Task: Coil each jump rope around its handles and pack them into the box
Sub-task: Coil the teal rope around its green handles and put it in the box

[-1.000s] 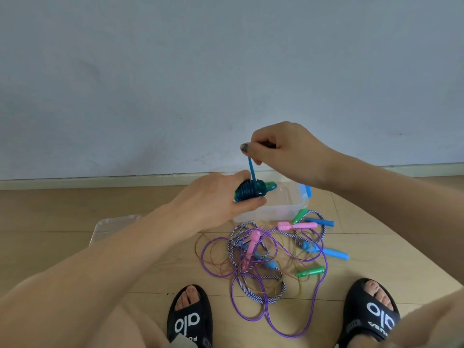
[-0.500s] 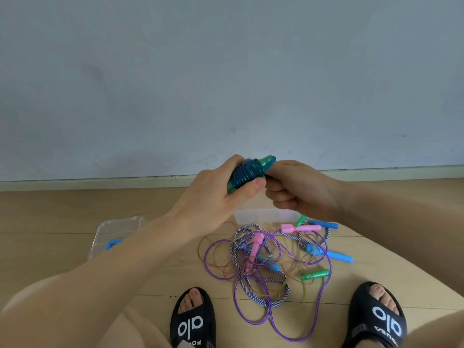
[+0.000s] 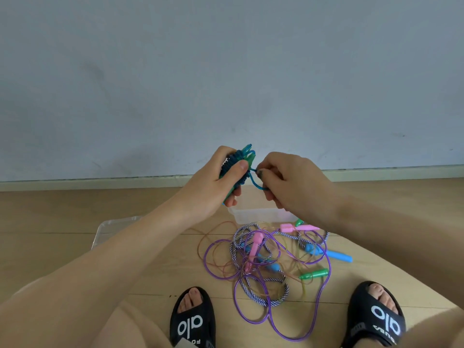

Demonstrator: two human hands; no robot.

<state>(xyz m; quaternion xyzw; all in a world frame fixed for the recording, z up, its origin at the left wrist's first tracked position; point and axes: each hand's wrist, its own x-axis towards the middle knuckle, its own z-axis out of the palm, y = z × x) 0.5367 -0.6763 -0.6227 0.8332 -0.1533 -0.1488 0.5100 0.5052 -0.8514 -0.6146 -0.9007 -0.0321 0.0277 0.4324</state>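
Note:
My left hand (image 3: pixel 213 187) grips a coiled blue jump rope (image 3: pixel 237 167) wound round its green handles, held upright above the floor. My right hand (image 3: pixel 293 182) pinches the short free end of that blue cord beside the coil. Below both hands stands the clear plastic box (image 3: pixel 261 214), partly hidden by my right wrist. On the floor in front of it lies a tangle of loose ropes (image 3: pixel 266 262): a purple cord, a blue-and-white braided rope, thin orange cord, with pink (image 3: pixel 256 243), blue (image 3: pixel 336 256) and green (image 3: pixel 313 274) handles.
The box's clear lid (image 3: pixel 113 227) lies on the wooden floor to the left, partly behind my left forearm. My two feet in black slides (image 3: pixel 192 320) (image 3: pixel 376 315) sit near the bottom edge. A grey wall with a skirting board stands close behind.
The coil has tilted upright in my left hand and risen slightly. My right hand came down from pulling the cord overhead and now pinches a short loop of the end beside the coil.

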